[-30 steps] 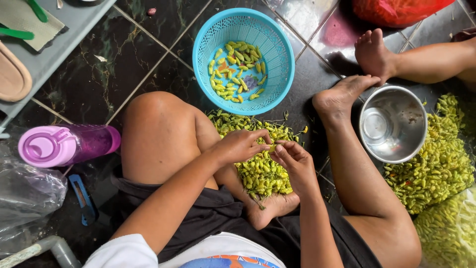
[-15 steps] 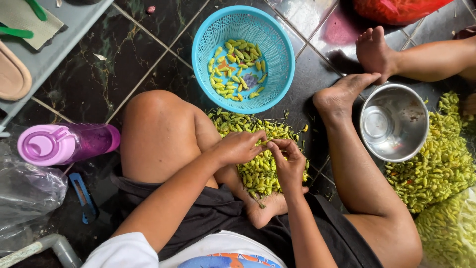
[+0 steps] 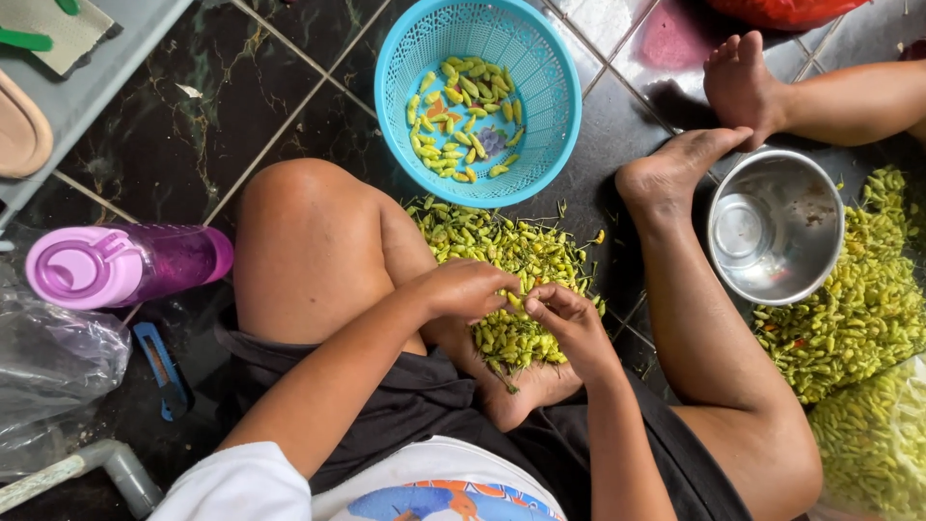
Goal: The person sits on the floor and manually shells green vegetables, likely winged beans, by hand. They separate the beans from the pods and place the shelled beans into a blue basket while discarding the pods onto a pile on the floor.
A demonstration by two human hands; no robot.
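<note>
left hand [image 3: 463, 289]: fingers curled in, pinching one small chili [image 3: 514, 301] together with the other hand; rest of the fingers closed over it, so most of the chili is hidden.
right hand [image 3: 569, 314]: fingertips narrow, nipping the same chili at its near end; thumb and forefinger meet the left hand's tips.
chili location: held between both hands, just above the chili pile [image 3: 502, 256] on the floor between the person's legs.
handling: judged very light, small, waxy-smooth skin, so likely slippery; flesh gives if squeezed, stem end stiffer. Best hold looks like a fingertip pinch at body and stem end, not a palm grip.
basket [image 3: 400, 72]: blue plastic mesh, on the floor beyond the pile, touching its far edge; thin layer of chilies inside, mostly room left.
bowl [image 3: 776, 227]: steel, just beside the right foot, looks empty.
second pile [image 3: 849, 309]: chilies right of the bowl, well apart from the hands.
bottle [image 3: 121, 265]: purple, lying on its side left of the left knee.
edges: both legs fence the pile left and right.
open room: straight ahead over the pile to the basket rim; right side tight between shin and bowl.
other person: a foot [image 3: 738, 82] near the bowl's far side.
</note>
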